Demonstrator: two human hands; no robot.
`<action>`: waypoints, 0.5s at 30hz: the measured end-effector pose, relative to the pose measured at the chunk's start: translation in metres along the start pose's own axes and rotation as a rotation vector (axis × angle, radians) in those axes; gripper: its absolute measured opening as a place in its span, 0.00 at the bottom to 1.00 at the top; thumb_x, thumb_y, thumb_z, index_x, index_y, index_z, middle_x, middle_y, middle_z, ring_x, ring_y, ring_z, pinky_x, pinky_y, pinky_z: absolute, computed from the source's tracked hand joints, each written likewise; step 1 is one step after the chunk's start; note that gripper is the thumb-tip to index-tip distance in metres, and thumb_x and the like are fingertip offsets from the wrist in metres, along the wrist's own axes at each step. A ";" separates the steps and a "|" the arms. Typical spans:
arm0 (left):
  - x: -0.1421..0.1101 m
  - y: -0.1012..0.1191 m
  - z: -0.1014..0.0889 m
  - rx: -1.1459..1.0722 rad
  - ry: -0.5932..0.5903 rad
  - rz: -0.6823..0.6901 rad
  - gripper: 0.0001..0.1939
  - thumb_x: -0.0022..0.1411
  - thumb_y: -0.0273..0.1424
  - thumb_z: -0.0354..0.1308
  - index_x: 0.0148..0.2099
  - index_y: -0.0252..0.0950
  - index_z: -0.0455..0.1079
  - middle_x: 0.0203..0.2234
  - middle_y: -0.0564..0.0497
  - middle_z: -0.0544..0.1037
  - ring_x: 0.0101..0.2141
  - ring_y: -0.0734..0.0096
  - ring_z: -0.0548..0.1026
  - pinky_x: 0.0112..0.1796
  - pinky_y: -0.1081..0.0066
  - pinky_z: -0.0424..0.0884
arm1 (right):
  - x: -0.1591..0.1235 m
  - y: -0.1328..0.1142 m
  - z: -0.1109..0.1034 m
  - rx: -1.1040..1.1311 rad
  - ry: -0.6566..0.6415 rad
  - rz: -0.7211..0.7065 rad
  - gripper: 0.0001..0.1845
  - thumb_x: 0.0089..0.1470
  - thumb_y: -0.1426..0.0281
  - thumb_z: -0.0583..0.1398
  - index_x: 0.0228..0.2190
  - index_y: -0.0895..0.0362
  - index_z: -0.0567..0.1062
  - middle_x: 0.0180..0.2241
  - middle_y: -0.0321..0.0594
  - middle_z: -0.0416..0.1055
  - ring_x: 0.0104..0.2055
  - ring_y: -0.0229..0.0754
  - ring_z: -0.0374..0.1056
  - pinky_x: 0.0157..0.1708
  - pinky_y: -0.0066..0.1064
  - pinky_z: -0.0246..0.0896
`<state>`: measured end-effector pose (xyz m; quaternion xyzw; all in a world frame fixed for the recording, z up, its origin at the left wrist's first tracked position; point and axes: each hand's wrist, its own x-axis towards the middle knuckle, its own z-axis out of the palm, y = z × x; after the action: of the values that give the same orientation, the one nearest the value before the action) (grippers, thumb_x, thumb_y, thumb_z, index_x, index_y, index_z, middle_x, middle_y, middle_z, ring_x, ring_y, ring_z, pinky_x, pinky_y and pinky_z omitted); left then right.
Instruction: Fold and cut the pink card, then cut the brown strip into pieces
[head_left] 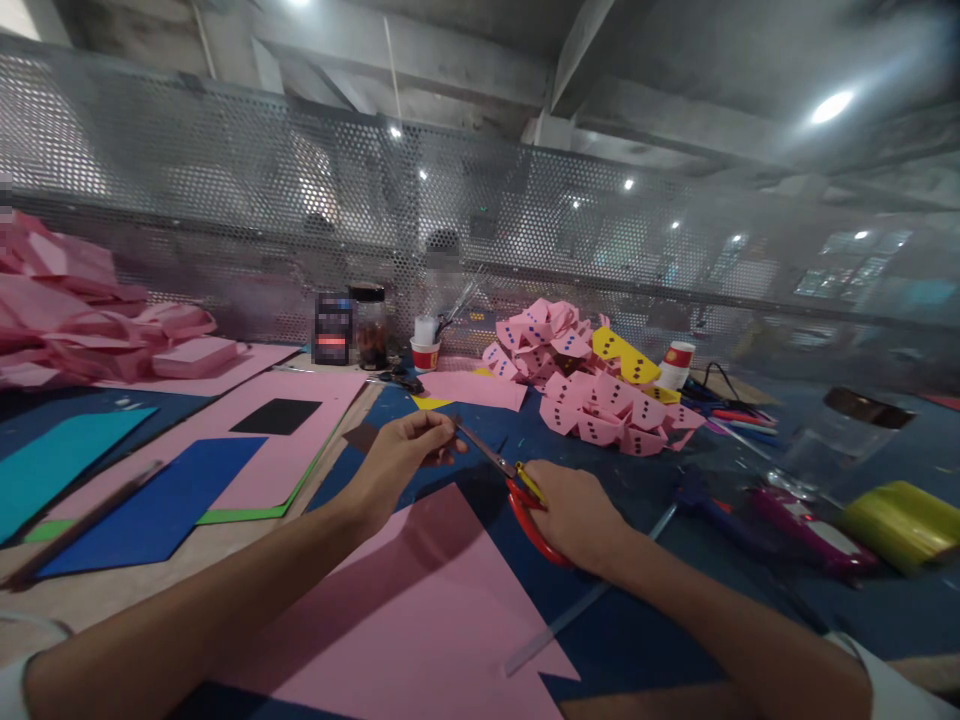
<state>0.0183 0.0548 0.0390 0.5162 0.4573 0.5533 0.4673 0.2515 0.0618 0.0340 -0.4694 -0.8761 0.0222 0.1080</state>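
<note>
Red-and-yellow-handled scissors (501,462) are in my right hand (574,510), with the fingers through the loops and the blades pointing up and left. My left hand (409,450) is closed in a pinch right at the blade tips. Whatever lies between its fingertips is too small to make out. A dark piece (361,438) shows just left of that hand, partly hidden by it. Below both hands a large pink sheet (420,610) lies on the dark blue table surface, with a translucent glue stick (559,625) across its right edge.
Pink folded pieces with dark dots (592,400) are heaped ahead. Blue (165,500), teal (67,465) and black (276,416) sheets lie left, near a pink pile (90,310). A jar (370,325) and paper cup (425,354) stand behind; yellow tape (904,525) lies right.
</note>
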 end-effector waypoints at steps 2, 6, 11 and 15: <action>0.000 0.000 0.000 0.000 -0.002 -0.004 0.12 0.59 0.39 0.60 0.34 0.35 0.71 0.31 0.48 0.79 0.31 0.71 0.72 0.34 0.73 0.66 | 0.000 0.000 0.000 -0.005 0.010 -0.002 0.11 0.59 0.62 0.53 0.34 0.55 0.69 0.32 0.38 0.73 0.32 0.40 0.68 0.27 0.30 0.40; 0.000 -0.001 -0.001 -0.002 0.002 -0.014 0.12 0.59 0.40 0.60 0.35 0.35 0.71 0.32 0.48 0.79 0.31 0.71 0.72 0.34 0.72 0.66 | 0.000 0.000 0.001 -0.017 0.022 0.004 0.12 0.59 0.61 0.53 0.34 0.55 0.69 0.31 0.38 0.73 0.32 0.40 0.68 0.26 0.30 0.40; 0.000 -0.002 -0.001 -0.004 0.003 -0.008 0.12 0.58 0.40 0.61 0.36 0.35 0.72 0.31 0.48 0.80 0.32 0.70 0.73 0.34 0.72 0.66 | -0.001 -0.001 -0.001 -0.036 0.004 0.013 0.12 0.59 0.60 0.53 0.34 0.55 0.70 0.32 0.38 0.73 0.32 0.40 0.69 0.26 0.30 0.41; -0.001 0.001 0.000 -0.006 0.000 -0.006 0.13 0.57 0.41 0.61 0.35 0.35 0.72 0.32 0.47 0.80 0.32 0.70 0.73 0.34 0.71 0.67 | 0.000 -0.003 -0.003 -0.048 -0.007 0.016 0.11 0.59 0.61 0.53 0.34 0.55 0.70 0.32 0.38 0.74 0.33 0.40 0.70 0.27 0.30 0.42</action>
<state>0.0185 0.0537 0.0402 0.5136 0.4572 0.5530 0.4705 0.2502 0.0598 0.0371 -0.4786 -0.8730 0.0037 0.0937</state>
